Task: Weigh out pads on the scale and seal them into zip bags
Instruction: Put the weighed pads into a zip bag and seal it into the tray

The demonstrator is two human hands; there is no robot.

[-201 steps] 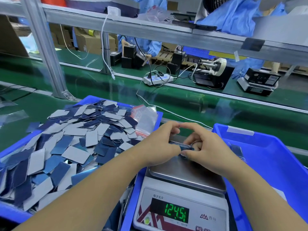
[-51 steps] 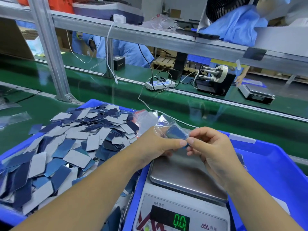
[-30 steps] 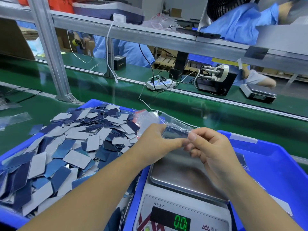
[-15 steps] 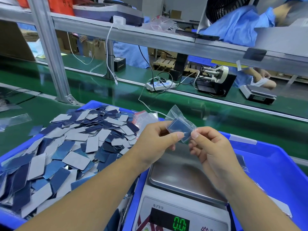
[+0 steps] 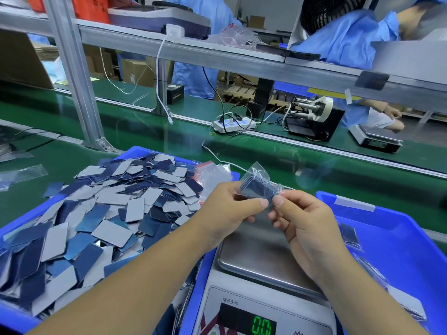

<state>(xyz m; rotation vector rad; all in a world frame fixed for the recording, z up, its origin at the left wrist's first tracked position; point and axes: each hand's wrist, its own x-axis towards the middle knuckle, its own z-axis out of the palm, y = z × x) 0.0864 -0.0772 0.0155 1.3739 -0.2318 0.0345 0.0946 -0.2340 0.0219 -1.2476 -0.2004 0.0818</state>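
**Desk:** What has changed?

**Photographer:** The scale (image 5: pixel 263 259) pan is bare, reading 0.0, down from 124.5. The weighed pads (image 5: pixel 256 189) now sit inside a zip bag (image 5: pixel 262 183), held above the pan.

**Desk:** The grip?

**Photographer:** Left hand (image 5: pixel 227 209) and right hand (image 5: pixel 307 223) both pinch the bag's mouth, likely sealing. Loose pads still fill the left bin (image 5: pixel 14 317).

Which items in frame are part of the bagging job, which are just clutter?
In use: zip bag pinched by left hand and right hand; scale; pads; spare bags.
Idle: power strip; tape dispenser; far scale.
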